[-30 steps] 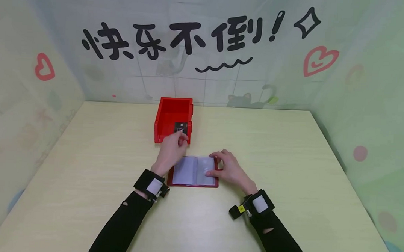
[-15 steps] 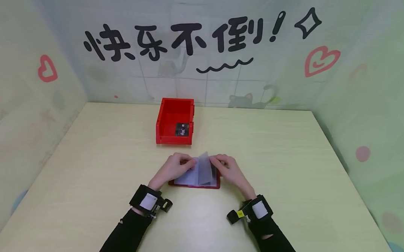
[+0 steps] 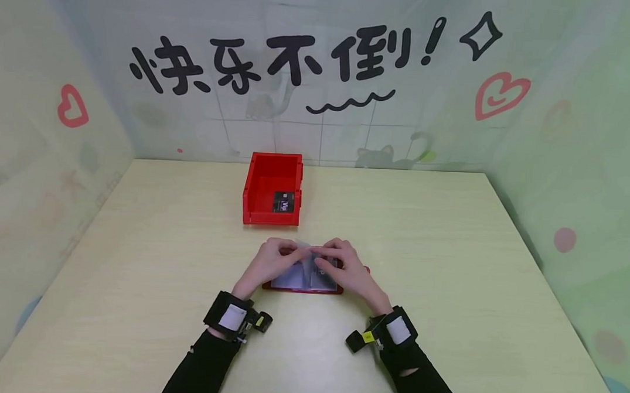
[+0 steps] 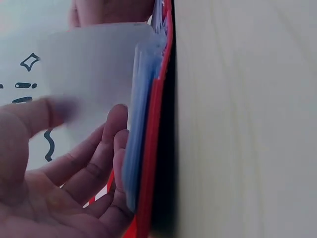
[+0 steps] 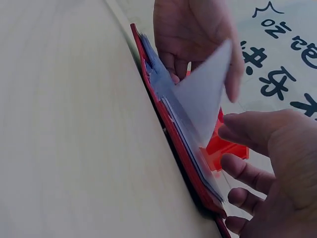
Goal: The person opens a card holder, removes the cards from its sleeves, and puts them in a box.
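Note:
A red card holder (image 3: 285, 289) with clear plastic sleeves lies open on the table. One translucent sleeve page (image 5: 203, 94) stands up from its middle. My left hand (image 3: 272, 262) is over the left half; its fingertips rest by the sleeve stack (image 4: 134, 148), and its spread thumb lies along the raised page. My right hand (image 3: 351, 274) hovers around the right half, thumb and fingers apart, with nothing between them in the right wrist view. Below its thumb shows a dark card (image 3: 322, 273) with small light print, partly hidden by the hand.
A red plastic bin (image 3: 265, 174) stands behind the holder, with a black "Vip" card (image 3: 283, 202) inside at its front right. A printed cloth backdrop (image 3: 201, 133) rises behind the table (image 3: 424, 236), with further panels at both sides.
My left hand has come back from the bin to the holder. A sleeve page that my right hand lifted on the right has swung leftward, showing a dark card beneath; my right hand's fingers have spread.

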The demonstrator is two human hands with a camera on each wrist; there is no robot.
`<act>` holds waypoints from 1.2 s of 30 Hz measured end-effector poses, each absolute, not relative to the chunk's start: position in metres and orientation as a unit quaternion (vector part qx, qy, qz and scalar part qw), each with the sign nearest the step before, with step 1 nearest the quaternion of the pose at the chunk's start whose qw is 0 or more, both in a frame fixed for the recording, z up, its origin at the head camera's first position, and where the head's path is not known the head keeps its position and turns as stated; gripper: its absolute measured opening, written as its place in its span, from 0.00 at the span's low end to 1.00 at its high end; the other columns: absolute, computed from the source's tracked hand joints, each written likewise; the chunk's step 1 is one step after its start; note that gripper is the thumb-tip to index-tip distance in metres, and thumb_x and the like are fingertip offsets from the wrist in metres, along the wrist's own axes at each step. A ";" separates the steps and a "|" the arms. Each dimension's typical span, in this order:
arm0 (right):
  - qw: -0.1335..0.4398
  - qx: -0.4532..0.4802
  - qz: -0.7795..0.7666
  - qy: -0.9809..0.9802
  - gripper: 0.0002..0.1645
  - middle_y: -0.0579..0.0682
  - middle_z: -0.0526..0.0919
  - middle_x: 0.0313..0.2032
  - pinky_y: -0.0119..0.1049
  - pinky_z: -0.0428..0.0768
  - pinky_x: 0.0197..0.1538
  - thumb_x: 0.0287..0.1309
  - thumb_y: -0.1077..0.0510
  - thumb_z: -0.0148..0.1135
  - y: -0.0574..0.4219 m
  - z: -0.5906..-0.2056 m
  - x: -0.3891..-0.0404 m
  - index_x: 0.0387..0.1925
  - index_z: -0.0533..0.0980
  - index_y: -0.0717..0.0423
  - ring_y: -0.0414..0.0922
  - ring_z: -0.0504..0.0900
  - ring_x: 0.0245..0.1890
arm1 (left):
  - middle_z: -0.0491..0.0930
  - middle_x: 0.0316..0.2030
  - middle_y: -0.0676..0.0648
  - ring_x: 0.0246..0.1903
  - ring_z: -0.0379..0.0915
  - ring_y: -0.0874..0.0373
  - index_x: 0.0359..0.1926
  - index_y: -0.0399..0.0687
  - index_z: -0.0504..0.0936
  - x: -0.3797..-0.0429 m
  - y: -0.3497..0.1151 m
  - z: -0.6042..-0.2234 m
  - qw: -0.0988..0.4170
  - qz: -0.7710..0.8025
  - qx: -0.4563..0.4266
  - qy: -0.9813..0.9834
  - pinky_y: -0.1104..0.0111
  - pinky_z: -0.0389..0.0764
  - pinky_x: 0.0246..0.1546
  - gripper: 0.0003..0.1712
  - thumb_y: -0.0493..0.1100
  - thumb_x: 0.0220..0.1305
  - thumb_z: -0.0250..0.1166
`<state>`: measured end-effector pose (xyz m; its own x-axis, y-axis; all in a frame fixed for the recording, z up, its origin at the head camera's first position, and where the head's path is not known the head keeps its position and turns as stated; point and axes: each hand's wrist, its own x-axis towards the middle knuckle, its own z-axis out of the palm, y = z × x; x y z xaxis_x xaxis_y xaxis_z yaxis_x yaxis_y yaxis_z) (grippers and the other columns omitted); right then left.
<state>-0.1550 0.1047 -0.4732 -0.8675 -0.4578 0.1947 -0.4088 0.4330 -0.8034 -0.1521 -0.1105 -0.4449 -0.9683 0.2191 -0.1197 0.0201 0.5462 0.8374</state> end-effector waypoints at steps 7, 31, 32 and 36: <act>0.017 -0.207 -0.400 0.893 0.28 0.54 0.75 0.55 0.49 0.70 0.58 0.56 0.50 0.74 0.115 -0.475 -0.156 0.58 0.81 0.51 0.52 0.66 0.58 | 0.88 0.43 0.38 0.35 0.80 0.53 0.55 0.37 0.83 -0.148 -0.117 -0.446 0.067 0.453 0.012 0.889 0.68 0.82 0.36 0.21 0.42 0.64 0.69; -0.017 -0.227 -0.329 0.917 0.37 0.54 0.73 0.69 0.64 0.54 0.75 0.53 0.42 0.74 0.143 -0.487 -0.156 0.63 0.78 0.51 0.57 0.63 0.75 | 0.78 0.48 0.39 0.46 0.72 0.51 0.59 0.37 0.80 -0.146 -0.075 -0.435 0.093 0.343 0.081 0.931 0.57 0.79 0.52 0.24 0.42 0.64 0.70; -0.017 -0.228 -0.329 0.916 0.37 0.54 0.73 0.69 0.64 0.54 0.75 0.53 0.42 0.74 0.143 -0.487 -0.156 0.63 0.78 0.51 0.57 0.63 0.75 | 0.77 0.48 0.39 0.46 0.72 0.51 0.59 0.37 0.79 -0.147 -0.073 -0.436 0.097 0.341 0.075 0.932 0.57 0.79 0.53 0.24 0.42 0.64 0.70; -0.019 -0.227 -0.326 0.917 0.38 0.54 0.73 0.70 0.64 0.54 0.75 0.52 0.42 0.75 0.143 -0.487 -0.156 0.63 0.78 0.51 0.58 0.63 0.75 | 0.77 0.50 0.39 0.48 0.72 0.50 0.59 0.38 0.79 -0.150 -0.071 -0.437 0.110 0.350 0.056 0.929 0.56 0.79 0.54 0.25 0.42 0.64 0.69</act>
<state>-0.1557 0.1434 -0.4871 -0.8962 -0.4042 0.1830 -0.4290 0.6840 -0.5900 -0.1499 -0.0710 -0.4374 -0.9695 0.1813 -0.1652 0.0272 0.7489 0.6621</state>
